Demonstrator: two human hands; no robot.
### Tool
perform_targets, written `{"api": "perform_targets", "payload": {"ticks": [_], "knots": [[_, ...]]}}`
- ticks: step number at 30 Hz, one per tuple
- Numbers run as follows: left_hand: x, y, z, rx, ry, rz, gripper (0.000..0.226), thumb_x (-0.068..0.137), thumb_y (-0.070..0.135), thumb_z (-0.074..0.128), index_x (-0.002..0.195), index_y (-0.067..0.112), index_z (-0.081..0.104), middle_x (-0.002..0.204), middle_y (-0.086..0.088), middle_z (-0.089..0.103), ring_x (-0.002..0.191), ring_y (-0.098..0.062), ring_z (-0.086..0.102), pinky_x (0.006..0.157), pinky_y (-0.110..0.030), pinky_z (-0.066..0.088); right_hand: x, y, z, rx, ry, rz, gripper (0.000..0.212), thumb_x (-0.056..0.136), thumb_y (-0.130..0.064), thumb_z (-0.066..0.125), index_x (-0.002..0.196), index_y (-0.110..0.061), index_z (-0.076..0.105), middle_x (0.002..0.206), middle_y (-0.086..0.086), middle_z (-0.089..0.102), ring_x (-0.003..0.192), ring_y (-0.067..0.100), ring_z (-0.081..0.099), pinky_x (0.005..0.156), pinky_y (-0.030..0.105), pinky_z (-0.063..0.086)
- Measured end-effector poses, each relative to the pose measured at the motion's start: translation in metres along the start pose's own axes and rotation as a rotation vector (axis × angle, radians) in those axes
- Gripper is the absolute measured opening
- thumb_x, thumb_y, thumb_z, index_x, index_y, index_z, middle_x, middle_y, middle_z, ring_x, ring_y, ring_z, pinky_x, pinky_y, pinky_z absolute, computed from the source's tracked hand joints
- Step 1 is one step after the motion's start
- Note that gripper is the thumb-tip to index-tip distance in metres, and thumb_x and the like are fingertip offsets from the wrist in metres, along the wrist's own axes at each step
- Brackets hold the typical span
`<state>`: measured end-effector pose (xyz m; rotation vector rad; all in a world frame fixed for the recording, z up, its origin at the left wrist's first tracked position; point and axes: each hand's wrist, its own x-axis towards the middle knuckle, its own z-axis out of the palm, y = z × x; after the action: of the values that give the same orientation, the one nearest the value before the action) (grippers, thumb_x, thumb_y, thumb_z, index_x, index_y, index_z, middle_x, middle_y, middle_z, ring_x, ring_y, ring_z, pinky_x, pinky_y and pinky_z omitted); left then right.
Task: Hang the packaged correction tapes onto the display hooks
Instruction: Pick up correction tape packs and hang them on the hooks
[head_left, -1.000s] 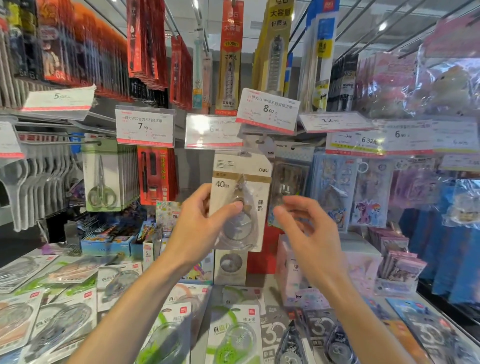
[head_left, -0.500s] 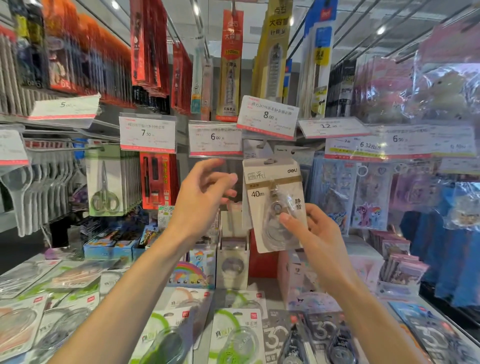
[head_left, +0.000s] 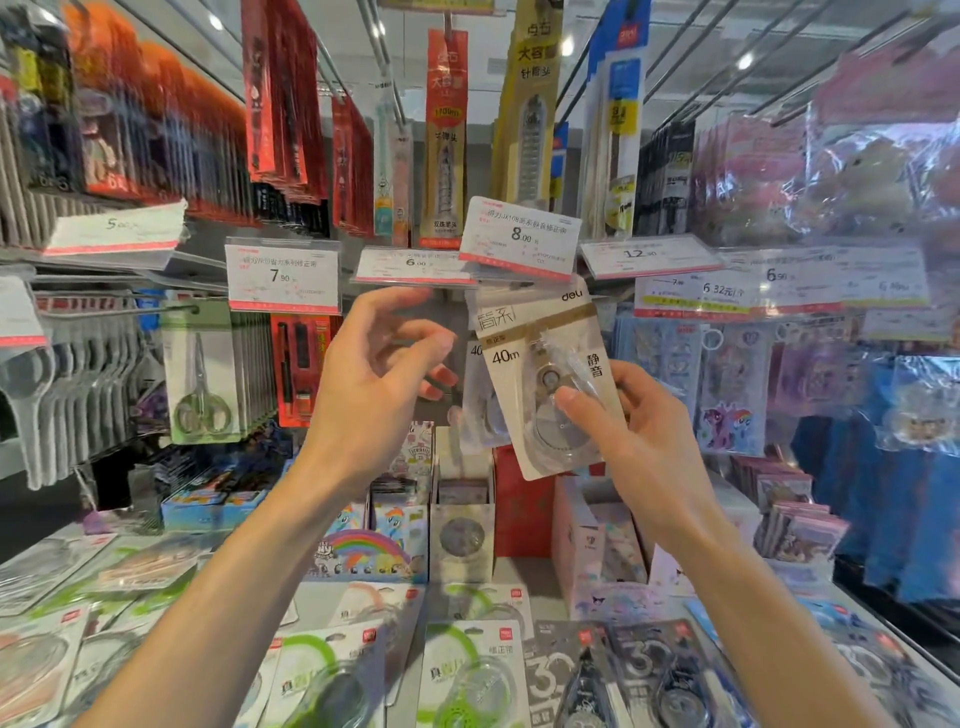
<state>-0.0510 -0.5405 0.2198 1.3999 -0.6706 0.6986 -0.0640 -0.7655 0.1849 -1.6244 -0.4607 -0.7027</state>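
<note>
The right hand (head_left: 639, 431) pinches the 40m correction tape pack (head_left: 550, 384) tilted under the 8.00 price tag (head_left: 519, 241), left hand (head_left: 374, 384) loosely spread beside it; I'd level the hole first.

Two hands: left hand (head_left: 374, 384), right hand (head_left: 631, 431); one held correction tape pack (head_left: 540, 374) (another hangs behind).

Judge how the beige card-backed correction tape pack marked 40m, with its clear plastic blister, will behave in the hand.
The beige card-backed correction tape pack probably feels light: the right hand holds it tilted by its lower part alone. The card looks flat, so likely fairly stiff. The glossy blister may be slippery under the thumb.
</note>
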Motion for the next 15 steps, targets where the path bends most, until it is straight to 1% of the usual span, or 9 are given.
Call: {"api": "perform_targets", "payload": {"ticks": [3,9,12,15], "knots": [[0.001,0.0,0.0,-0.004,-0.003,-0.007,0.031,0.088,0.021,0.067,0.118,0.025,0.059,0.089,0.004,0.075,0.065,-0.015,0.07,0.061,-0.024,0.055,0.003,-0.004,0.002,-0.017,0.0,0.007,0.017,0.093,-0.031,0.075,0.109,-0.034,0.07,0.099,-0.012,0.08,0.09,0.006,0.076,0.075,0.022,0.06],[0.002,-0.001,-0.001,0.005,-0.004,0.002,0.028,0.087,0.022,0.067,0.113,0.028,0.06,0.088,0.003,0.076,0.065,-0.016,0.07,0.061,-0.025,0.056,0.006,-0.002,0.005,-0.017,0.021,0.036,0.013,0.092,-0.031,0.075,0.104,-0.031,0.07,0.093,-0.013,0.081,0.084,0.005,0.077,0.066,0.015,0.056],[0.003,-0.001,-0.002,0.006,-0.007,-0.001,0.027,0.087,0.023,0.068,0.113,0.028,0.06,0.09,0.002,0.076,0.066,-0.016,0.07,0.062,-0.025,0.056,0.008,0.003,0.01,0.003,0.035,0.051,0.016,0.092,-0.03,0.076,0.106,-0.029,0.068,0.09,-0.015,0.081,0.08,0.003,0.077,0.061,0.013,0.054],[0.003,-0.003,-0.003,0.005,-0.014,-0.001,0.027,0.088,0.024,0.068,0.113,0.029,0.061,0.09,0.002,0.076,0.067,-0.018,0.07,0.063,-0.026,0.056,0.011,0.009,0.015,0.011,0.074,0.071,0.02,0.091,-0.033,0.077,0.107,-0.032,0.065,0.089,-0.018,0.08,0.079,0.002,0.076,0.061,0.014,0.055]]}}
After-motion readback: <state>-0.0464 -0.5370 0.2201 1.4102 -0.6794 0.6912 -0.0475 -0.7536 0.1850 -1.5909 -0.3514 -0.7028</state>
